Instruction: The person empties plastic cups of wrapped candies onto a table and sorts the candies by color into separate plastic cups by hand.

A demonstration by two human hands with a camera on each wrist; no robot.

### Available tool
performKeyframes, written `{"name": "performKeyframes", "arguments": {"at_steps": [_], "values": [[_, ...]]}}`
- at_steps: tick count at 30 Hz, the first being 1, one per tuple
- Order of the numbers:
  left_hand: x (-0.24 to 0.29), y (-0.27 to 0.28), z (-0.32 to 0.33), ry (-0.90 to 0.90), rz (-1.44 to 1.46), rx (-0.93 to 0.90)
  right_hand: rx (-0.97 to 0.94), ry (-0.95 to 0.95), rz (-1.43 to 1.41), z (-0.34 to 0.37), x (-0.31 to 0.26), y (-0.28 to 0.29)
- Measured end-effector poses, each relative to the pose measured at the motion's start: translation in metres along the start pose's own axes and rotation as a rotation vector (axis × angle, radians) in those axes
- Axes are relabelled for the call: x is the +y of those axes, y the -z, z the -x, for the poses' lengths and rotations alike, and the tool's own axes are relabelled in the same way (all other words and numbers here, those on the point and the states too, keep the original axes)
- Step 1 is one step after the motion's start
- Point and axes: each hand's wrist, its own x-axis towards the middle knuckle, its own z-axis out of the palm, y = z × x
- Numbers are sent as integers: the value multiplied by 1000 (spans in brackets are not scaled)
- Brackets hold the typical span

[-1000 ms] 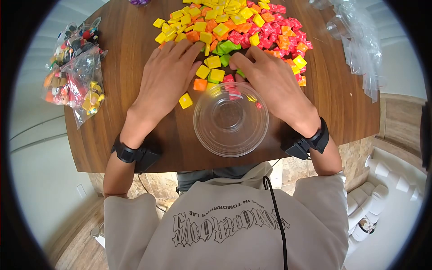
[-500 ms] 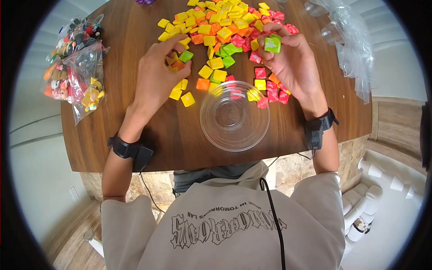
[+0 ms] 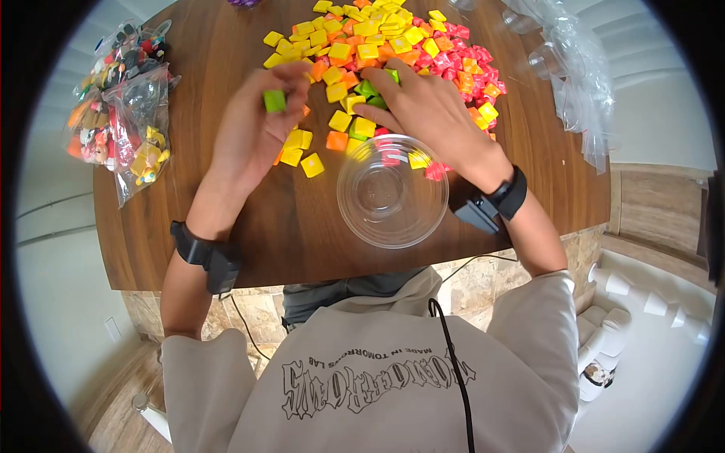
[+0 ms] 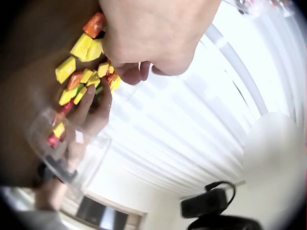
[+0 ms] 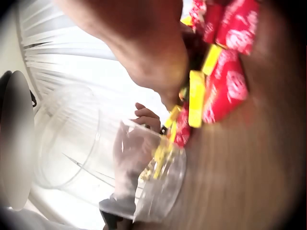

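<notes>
My left hand [image 3: 257, 124], blurred and raised over the left of the table, holds a green wrapped candy [image 3: 274, 100] at its fingers. Over the middle of the pile, my right hand [image 3: 430, 113] reaches down with thumb and index finger spread around several green candies [image 3: 368, 89]; its other fingertips are hidden. Just in front of it stands a clear plastic bowl [image 3: 393, 234], through which a few yellow and red candies show. In the left wrist view the back of my left hand [image 4: 148, 33] covers what it holds.
Yellow candies [image 3: 389, 16], orange ones and red candies [image 3: 483, 64] spread across the back of the table [image 3: 302, 249]. Bags of small toy figures [image 3: 124, 121] lie at the left edge. Clear plastic bags [image 3: 578, 98] lie along the right edge.
My right hand, which held up a green candy, has swung left and down onto the green candies. The left hand has shifted slightly left and turned, its green candy moving with it.
</notes>
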Motion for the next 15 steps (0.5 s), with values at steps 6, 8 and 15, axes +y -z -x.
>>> {"name": "performKeyframes", "arguments": {"at_steps": [6, 8, 15], "values": [[-34, -12, 13, -686, -1722, -326, -30, 0, 37, 8, -4, 0], [-36, -11, 13, -723, -1783, -331, -23, 27, 41, 9, -4, -2], [-31, -10, 17, -689, -1955, -297, -53, -1, -36, 12, 4, -5]]}}
